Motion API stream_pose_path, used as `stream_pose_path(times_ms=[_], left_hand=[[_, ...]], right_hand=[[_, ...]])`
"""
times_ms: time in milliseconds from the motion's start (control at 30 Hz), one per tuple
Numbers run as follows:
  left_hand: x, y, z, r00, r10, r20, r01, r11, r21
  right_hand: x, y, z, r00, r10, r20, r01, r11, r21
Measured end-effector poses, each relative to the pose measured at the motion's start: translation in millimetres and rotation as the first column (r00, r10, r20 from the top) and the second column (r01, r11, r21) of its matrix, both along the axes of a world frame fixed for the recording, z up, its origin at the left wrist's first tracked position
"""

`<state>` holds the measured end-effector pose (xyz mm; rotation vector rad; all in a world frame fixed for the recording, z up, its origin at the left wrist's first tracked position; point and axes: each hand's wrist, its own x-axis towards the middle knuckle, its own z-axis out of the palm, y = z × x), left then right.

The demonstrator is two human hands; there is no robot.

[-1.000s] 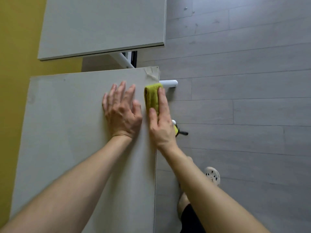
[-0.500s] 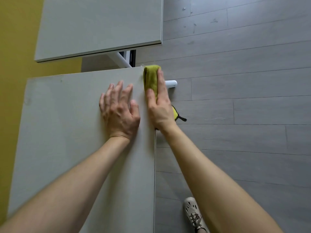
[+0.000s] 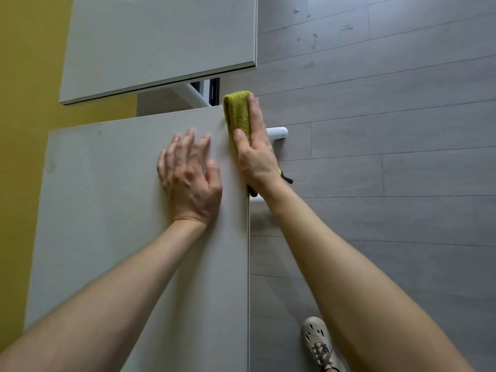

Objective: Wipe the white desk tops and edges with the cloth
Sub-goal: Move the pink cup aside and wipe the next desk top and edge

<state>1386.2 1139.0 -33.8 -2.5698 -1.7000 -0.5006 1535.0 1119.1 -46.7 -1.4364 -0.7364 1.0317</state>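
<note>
Moved: right hand [image 3: 255,159] gripping yellow-green cloth [image 3: 239,114] slid to far right corner of table [image 3: 107,210]; left hand [image 3: 190,178] stays flat, fingers spread. Beside table: grey floor [image 3: 402,157] right, yellow wall [image 3: 24,76] left.

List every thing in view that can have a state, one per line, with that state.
cloth: folded, draped over the right edge of the near desk at its far corner.
right hand: pinches the cloth against that edge.
left hand: flat, fingers spread, pressing the desk top.
near desk: faint smudge near its left edge.
far desk: apart from the near desk, untouched.
</note>
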Motion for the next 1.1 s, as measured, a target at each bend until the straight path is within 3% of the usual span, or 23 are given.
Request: stream_pose_path(times_ms=[167, 333, 600, 733, 967, 1100], left_hand=[[-1.5, 2.2, -0.8, 1.0, -0.009, 0.006, 0.009, 1.0, 0.004], [-2.1, 4.0, 0.0, 1.0, -0.019, 0.025, 0.019, 1.0, -0.024], [-1.2, 6.8, 4.7, 0.998, 0.023, 0.05, -0.019, 0.996, -0.086], [-1.4, 8.5, 6.9, 0.999, 0.026, 0.03, -0.022, 0.991, -0.13], [-27.5, -19.2, 14.8, 0.981, -0.184, -0.057, 0.158, 0.937, -0.313], [-90.7, -107.4, 16.8, 0.942, -0.331, -0.054, 0.305, 0.914, -0.269]], right_hand=[[-40.1, -64.8, -7.4, 0.996, 0.013, 0.089, -0.02, 0.997, 0.072], [-84.0, -157.1, 2.7, 0.994, 0.101, 0.038, -0.102, 0.994, 0.03], [-19.4, -37.6, -8.5, 0.993, 0.1, 0.063, -0.101, 0.995, 0.019], [-41.4, -72.6, -5.0, 0.993, 0.053, 0.101, -0.058, 0.997, 0.053], [-155.0, -300.2, 11.3, 0.978, 0.171, 0.117, -0.172, 0.985, 0.006], [-149.3, -272.3, 15.9, 0.984, 0.148, 0.1, -0.144, 0.988, -0.051]])
